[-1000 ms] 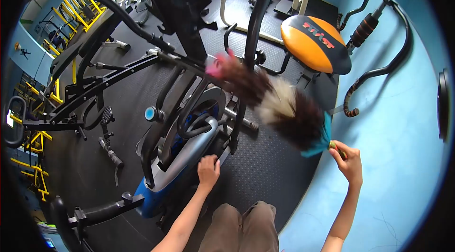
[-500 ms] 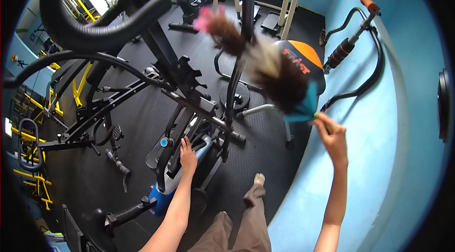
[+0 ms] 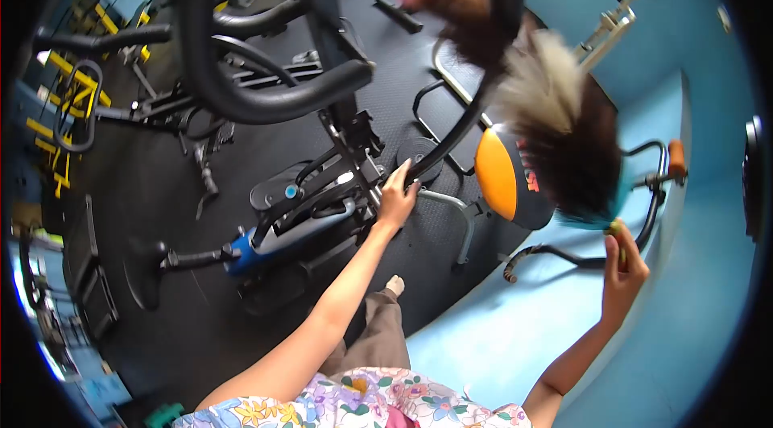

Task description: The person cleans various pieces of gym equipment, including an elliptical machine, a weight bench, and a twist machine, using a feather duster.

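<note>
My right hand (image 3: 624,275) pinches the yellow-green handle end of a feather duster (image 3: 576,138). The duster has dark brown, cream, teal and pink feathers and stretches up and left from my fingers. Its feathers lie across the upright black bar (image 3: 471,110) of an exercise bike, partly behind that bar. Lower on the same bar, my left hand (image 3: 396,201) has its fingers and thumb around the tube near the joint. The bike's blue and grey body (image 3: 294,239) is to the left of that hand.
A curved black handlebar (image 3: 274,102) juts in close at upper left. An orange and black twist seat (image 3: 497,174) stands behind the duster. At right, a black bar with an orange grip (image 3: 676,158) is near the pale blue wall (image 3: 483,355). Yellow-framed machines fill the far left.
My right hand and the feather duster have moved right and slightly down in view. My left hand has gone from beside the bike's body up and right to the black bar. The view has turned.
</note>
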Demonstrator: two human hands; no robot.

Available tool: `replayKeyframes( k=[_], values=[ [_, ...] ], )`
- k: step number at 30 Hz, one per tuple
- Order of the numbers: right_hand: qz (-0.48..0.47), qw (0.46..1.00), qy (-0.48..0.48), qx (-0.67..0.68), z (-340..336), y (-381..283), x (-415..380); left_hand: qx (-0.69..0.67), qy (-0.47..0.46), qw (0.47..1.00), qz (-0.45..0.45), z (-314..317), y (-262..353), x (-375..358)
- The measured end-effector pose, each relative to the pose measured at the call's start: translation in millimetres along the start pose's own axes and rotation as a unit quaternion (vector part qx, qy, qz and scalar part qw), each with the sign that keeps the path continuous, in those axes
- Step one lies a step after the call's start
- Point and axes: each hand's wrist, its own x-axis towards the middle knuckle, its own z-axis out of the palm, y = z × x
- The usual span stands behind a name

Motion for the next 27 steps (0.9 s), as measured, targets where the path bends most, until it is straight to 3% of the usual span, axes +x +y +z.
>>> replayKeyframes(
  k=[1, 4, 5, 7, 8, 9, 12, 17, 19, 20, 22, 24, 26, 27],
  values=[
    [-0.051, 0.998, 0.004, 0.023, -6, 0, 11, -0.01, 0.034, 0.999, 0.027, 3, 17, 13],
    [-0.078, 0.996, -0.034, 0.007, -15, -14, 31, -0.01, 0.068, 0.993, 0.098, 11, 53, 40],
    [-0.026, 0.996, -0.079, -0.033, -19, -21, 34, -0.034, 0.038, 0.996, 0.077, 8, 64, 47],
    [-0.083, 0.992, -0.092, -0.016, -17, 8, 38, -0.066, -0.034, 0.997, 0.021, 3, 81, 57],
    [-0.106, 0.99, -0.089, -0.009, -15, 9, 39, -0.055, -0.019, 0.997, 0.051, 6, 81, 59],
    [-0.054, 0.988, -0.142, -0.031, -24, 6, 42, -0.042, -0.012, 0.998, 0.052, 10, 82, 57],
    [-0.065, 0.989, -0.132, -0.028, -41, 15, 45, -0.027, -0.006, 0.999, 0.043, 6, 87, 54],
    [0.009, 0.985, -0.133, 0.111, -102, 69, 33, -0.055, -0.032, 0.997, 0.052, 0, 91, 62],
    [0.002, 0.957, -0.145, 0.252, -109, 90, 22, -0.071, -0.02, 0.995, 0.069, -4, 103, 71],
    [0.033, 0.965, -0.081, 0.248, -106, 110, 12, -0.078, -0.017, 0.993, 0.083, -8, 110, 76],
    [0.057, 0.951, -0.077, 0.293, -89, 91, 20, -0.104, -0.028, 0.988, 0.115, -22, 137, 87],
    [0.098, 0.956, -0.01, 0.278, -54, 86, 21, -0.111, 0.023, 0.976, 0.187, -20, 144, 103],
    [0.104, 0.972, -0.012, 0.21, -23, 68, 15, -0.054, 0.024, 0.98, 0.191, -34, 168, 117],
    [0.097, 0.967, -0.035, 0.234, -6, 65, 10, -0.105, 0.048, 0.975, 0.19, -38, 185, 120]
  ],
)
